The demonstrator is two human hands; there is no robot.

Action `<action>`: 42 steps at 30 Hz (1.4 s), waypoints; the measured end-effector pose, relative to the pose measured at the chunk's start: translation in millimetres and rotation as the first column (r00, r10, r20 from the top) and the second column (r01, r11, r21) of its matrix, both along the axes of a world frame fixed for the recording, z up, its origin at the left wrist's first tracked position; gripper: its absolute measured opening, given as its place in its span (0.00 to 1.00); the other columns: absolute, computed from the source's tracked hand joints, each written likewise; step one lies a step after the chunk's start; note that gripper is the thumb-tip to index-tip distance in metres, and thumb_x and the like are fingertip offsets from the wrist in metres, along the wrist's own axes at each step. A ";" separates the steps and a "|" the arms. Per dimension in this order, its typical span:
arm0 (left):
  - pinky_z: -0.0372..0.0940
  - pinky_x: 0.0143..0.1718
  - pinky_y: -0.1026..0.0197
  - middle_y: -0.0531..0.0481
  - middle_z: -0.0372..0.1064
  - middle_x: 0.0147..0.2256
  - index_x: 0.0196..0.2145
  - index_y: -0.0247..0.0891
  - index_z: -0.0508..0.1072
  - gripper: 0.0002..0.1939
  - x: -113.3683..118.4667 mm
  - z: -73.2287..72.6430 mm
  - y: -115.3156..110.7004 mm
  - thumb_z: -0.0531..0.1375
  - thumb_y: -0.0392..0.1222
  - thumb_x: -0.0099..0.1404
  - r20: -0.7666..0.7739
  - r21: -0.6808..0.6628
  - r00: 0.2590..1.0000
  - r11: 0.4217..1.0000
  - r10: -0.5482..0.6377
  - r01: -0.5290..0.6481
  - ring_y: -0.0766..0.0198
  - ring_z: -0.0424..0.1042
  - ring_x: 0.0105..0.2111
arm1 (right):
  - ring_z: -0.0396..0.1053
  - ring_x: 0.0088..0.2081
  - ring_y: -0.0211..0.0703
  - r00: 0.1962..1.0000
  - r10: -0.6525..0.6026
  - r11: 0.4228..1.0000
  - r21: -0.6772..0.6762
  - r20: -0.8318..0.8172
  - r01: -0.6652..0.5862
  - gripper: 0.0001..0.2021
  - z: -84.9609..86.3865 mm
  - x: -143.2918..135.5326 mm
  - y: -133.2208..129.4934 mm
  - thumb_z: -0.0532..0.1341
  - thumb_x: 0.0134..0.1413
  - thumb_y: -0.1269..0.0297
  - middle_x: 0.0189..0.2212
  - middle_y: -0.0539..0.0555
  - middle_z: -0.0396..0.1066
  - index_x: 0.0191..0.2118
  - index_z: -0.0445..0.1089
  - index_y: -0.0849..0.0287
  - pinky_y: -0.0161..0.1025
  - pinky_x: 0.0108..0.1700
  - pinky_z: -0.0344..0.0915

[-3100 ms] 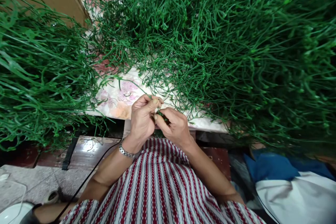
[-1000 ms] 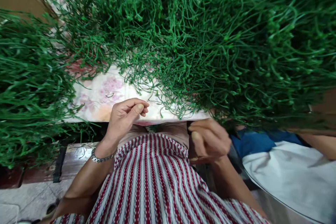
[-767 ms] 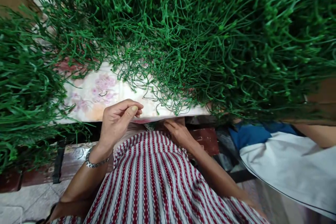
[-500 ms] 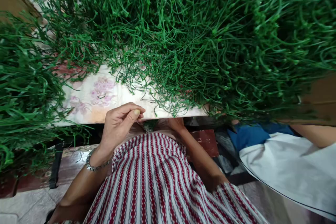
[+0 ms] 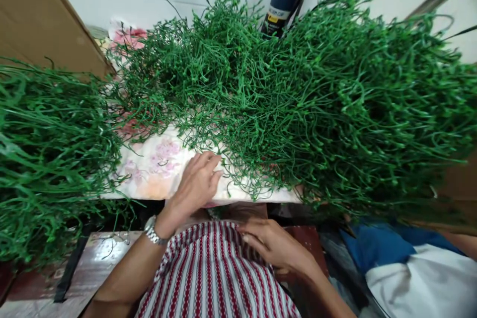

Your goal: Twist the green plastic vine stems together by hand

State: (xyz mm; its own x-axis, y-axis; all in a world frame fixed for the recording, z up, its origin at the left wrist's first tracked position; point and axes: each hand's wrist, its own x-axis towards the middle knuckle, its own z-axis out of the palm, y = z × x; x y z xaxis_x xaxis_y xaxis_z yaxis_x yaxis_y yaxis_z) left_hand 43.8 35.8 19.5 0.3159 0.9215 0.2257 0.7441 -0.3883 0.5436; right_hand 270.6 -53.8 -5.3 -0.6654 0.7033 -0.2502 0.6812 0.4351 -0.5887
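Reaching over the bench [image 5: 149,186], a worker has just brought the L. hand [image 5: 197,179] up to the near fringe of the green stems [image 5: 316,109], fingers eased apart, thumb clear of index, w/ no stem seen in its grasp. The R. hand [image 5: 266,239], drawn back from below the bench edge, is half-curled over the striped garment [image 5: 208,263]; can't tell if it grips anything. Result: neither hand is visibly working a stem. The main pile spans the bench's back & R. side, close by the L. fingertips, contact unclear; a 2nd heap [image 5: 48,149] lies at far L., partly over the front edge. A flask [image 5: 281,0] shows behind the pile, a box [image 5: 44,15] at upper L.
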 end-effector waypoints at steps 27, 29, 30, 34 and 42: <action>0.63 0.44 0.54 0.44 0.69 0.38 0.40 0.35 0.68 0.12 -37.8 0.0 30.0 0.53 0.30 0.57 0.042 0.083 0.925 0.922 0.377 -0.379 0.56 0.67 0.42 | 0.62 0.36 0.46 0.989 -0.138 0.671 0.729 -0.055 0.135 0.09 23.1 -16.4 88.2 0.55 0.56 0.71 0.34 0.56 0.71 0.41 0.70 0.62 0.43 0.39 0.59; 0.64 0.41 0.58 0.47 0.69 0.35 0.38 0.36 0.68 0.12 -46.2 -2.8 15.9 0.52 0.28 0.56 0.181 0.074 0.909 0.917 0.374 -0.392 0.60 0.68 0.39 | 0.62 0.36 0.46 0.990 -0.115 0.685 0.716 -0.080 0.137 0.09 23.9 -14.4 87.0 0.56 0.56 0.71 0.34 0.56 0.71 0.41 0.70 0.62 0.44 0.39 0.59; 0.64 0.41 0.58 0.47 0.69 0.34 0.37 0.36 0.68 0.12 -48.6 -4.8 8.4 0.52 0.28 0.55 0.226 0.081 0.895 0.908 0.384 -0.411 0.61 0.68 0.38 | 0.62 0.37 0.46 0.990 -0.106 0.690 0.710 -0.091 0.140 0.09 24.3 -13.7 86.5 0.56 0.56 0.71 0.35 0.56 0.71 0.41 0.70 0.62 0.44 0.40 0.60; 0.65 0.43 0.56 0.45 0.69 0.37 0.38 0.36 0.68 0.12 -44.4 -13.8 -17.1 0.53 0.29 0.56 0.309 0.193 0.875 0.876 0.374 -0.442 0.60 0.68 0.41 | 0.65 0.38 0.46 0.990 -0.077 0.717 0.683 -0.120 0.139 0.09 24.4 -11.3 84.6 0.55 0.56 0.71 0.36 0.56 0.72 0.42 0.69 0.61 0.45 0.43 0.60; 0.65 0.43 0.53 0.44 0.72 0.41 0.42 0.38 0.69 0.18 -25.2 -28.3 -34.8 0.53 0.26 0.55 0.261 0.366 0.919 0.851 0.295 -0.377 0.59 0.69 0.41 | 0.68 0.38 0.44 0.974 -0.033 0.746 0.643 -0.225 0.174 0.11 27.1 -4.6 77.6 0.55 0.55 0.73 0.36 0.56 0.72 0.44 0.68 0.60 0.43 0.45 0.64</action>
